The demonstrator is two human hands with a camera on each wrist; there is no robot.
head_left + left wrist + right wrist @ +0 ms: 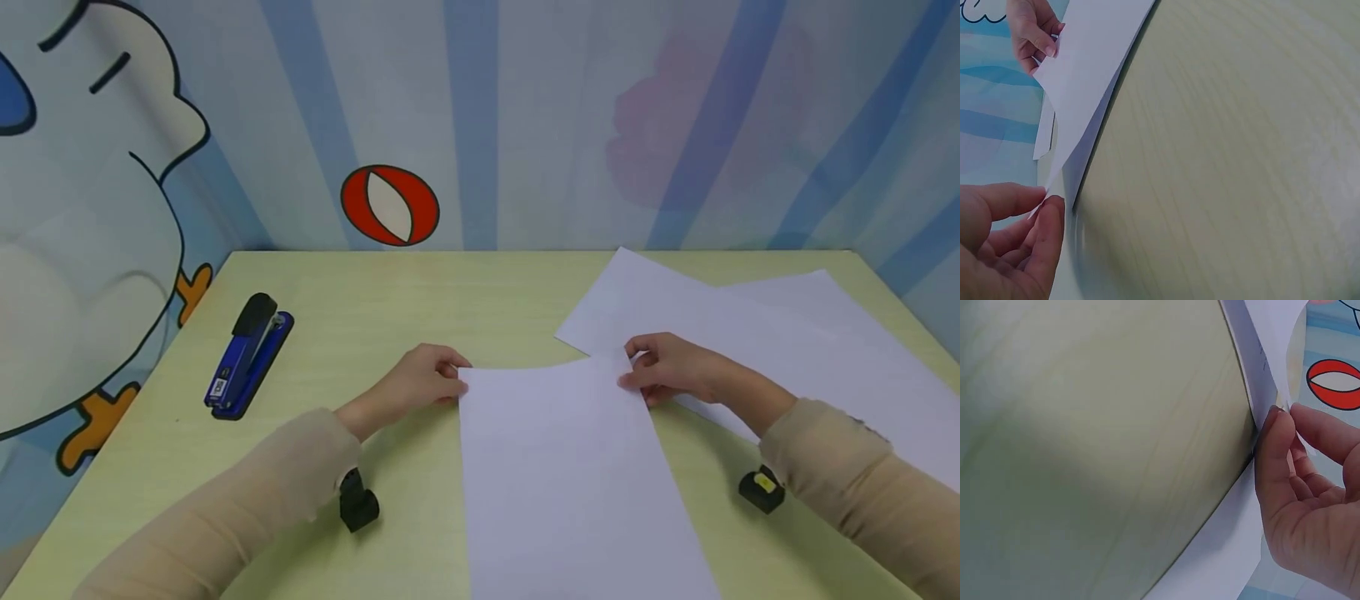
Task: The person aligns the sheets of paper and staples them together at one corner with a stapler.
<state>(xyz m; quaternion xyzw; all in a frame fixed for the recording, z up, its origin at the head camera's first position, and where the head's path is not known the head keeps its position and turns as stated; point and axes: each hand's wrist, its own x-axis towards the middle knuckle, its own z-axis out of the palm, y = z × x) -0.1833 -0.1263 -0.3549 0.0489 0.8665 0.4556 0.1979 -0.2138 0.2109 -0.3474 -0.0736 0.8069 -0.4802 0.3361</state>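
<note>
A white sheet of paper (562, 467) is held by its two far corners in the head view, its near part running out of the frame. My left hand (420, 375) pinches the far left corner between thumb and fingers. At the far right corner, my right hand (675, 367) pinches the sheet the same way. In the left wrist view the held sheet (1091, 69) curves up from another white layer beneath it. The right wrist view shows the thumb and forefinger of the right hand (1310, 481) on the paper edge, with faint marks on the layer below.
More white sheets (810, 333) lie overlapping at the right of the pale table (390, 292). A blue and black stapler (247, 358) rests on the left side. Small black wrist pieces show by the left sleeve (277, 475) and the right sleeve (840, 467). A painted wall (540, 125) stands behind.
</note>
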